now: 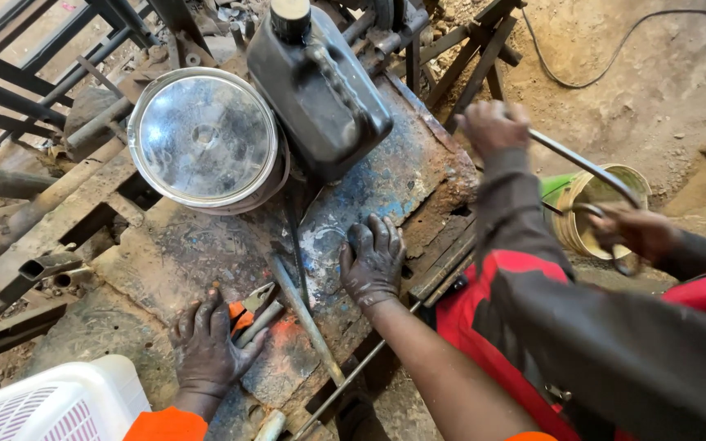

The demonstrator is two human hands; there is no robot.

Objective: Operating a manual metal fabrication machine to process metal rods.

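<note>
A battered steel workbench (206, 253) fills the middle of the scene, its plate rusted brown with patches of flaking blue paint, standing on packed dirt ground (655, 90) with welded bar frames (18, 73) off to one side. On it rests a black fuel tank (316, 90), dented and greasy, and beside that a round chrome-rimmed headlamp (204, 137) with glossy, reflective glass. Both of the person's hands are black with grime. The left hand (206, 343) lies nearly flat near the front edge, fingers loosely over the orange handle of a pair of pliers (251, 309), touching rather than clenching it. The right hand (372, 261) is spread open, palm down on the worn blue patch, holding nothing. A thin grey metal rod (304, 314) lies on the plate between the two hands. At the bench's far side a co-worker in a red and dark jacket (582, 327) grips a bent steel bar (586, 167) above a yellowish bucket (594, 216). A white plastic basket (51, 408) sits at the near corner.
</note>
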